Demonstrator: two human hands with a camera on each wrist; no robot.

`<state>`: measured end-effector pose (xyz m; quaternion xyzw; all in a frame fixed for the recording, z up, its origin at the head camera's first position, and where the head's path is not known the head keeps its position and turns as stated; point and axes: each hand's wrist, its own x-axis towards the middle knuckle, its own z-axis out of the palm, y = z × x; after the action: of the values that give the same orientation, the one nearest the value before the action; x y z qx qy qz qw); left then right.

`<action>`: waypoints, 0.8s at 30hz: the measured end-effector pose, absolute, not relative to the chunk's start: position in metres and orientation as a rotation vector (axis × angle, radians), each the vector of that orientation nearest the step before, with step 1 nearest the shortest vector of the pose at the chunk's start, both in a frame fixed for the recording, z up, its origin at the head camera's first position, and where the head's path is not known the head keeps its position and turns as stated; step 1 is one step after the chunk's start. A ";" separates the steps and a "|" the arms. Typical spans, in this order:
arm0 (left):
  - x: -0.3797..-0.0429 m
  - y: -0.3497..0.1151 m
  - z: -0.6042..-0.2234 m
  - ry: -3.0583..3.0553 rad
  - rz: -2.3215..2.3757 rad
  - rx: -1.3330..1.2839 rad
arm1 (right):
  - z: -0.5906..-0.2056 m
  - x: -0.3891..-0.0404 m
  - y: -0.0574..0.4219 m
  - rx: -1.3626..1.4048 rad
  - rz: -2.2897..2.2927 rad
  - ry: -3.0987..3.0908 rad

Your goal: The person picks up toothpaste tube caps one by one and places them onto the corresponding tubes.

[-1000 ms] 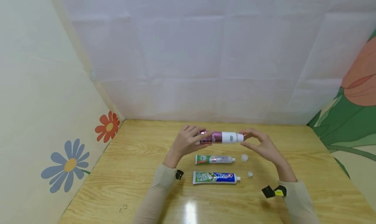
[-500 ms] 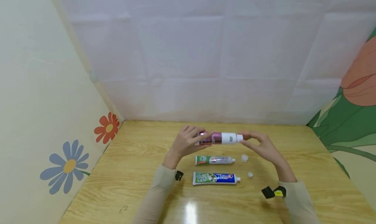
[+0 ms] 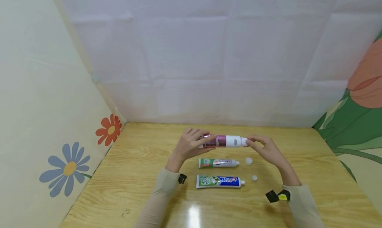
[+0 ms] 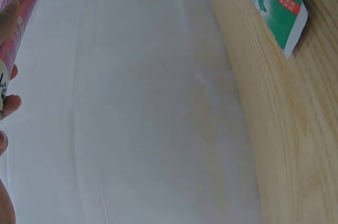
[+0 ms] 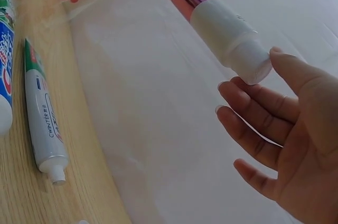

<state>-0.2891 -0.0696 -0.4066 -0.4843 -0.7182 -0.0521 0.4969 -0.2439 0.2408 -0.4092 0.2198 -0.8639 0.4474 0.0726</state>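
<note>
My left hand [image 3: 190, 144] grips a purple and white toothpaste tube [image 3: 233, 140] by its purple end, holding it level above the table. The white cap [image 5: 248, 61] is on the tube's right end. My right hand [image 3: 265, 148] pinches that cap between thumb and forefinger, and its other fingers are loosely bent below it in the right wrist view. Nearer on the table lie a green and white toothpaste tube [image 3: 219, 163] and a green and blue one [image 3: 219, 181], both with bare nozzles to the right. In the left wrist view, the left hand's fingers show only partly.
A larger white cap [image 3: 249, 161] and a smaller white cap [image 3: 254, 178] lie right of the two uncapped tubes. The wooden table [image 3: 143, 188] meets a white sheet [image 3: 185, 72] at the back, with painted walls on either side.
The right thumb and forefinger shift slightly around the white cap. The left hand and the purple tube stay nearly still, and the other tubes and loose caps have not moved.
</note>
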 end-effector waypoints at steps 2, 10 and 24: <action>-0.289 -0.069 -0.406 -1.733 -0.125 -1.177 | -0.409 -0.244 0.241 0.665 1.333 -2.594; -0.289 -0.066 -0.405 -1.705 -0.119 -1.183 | -0.408 -0.245 0.241 0.701 1.335 -2.574; -0.287 -0.068 -0.402 -1.737 -0.130 -1.174 | -0.408 -0.245 0.242 0.792 1.384 -2.520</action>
<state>-0.2866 -0.0680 -0.4022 -0.4849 -0.7174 -0.0537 0.4972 -0.2448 0.2416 -0.4078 0.2648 -0.8424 0.4626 0.0796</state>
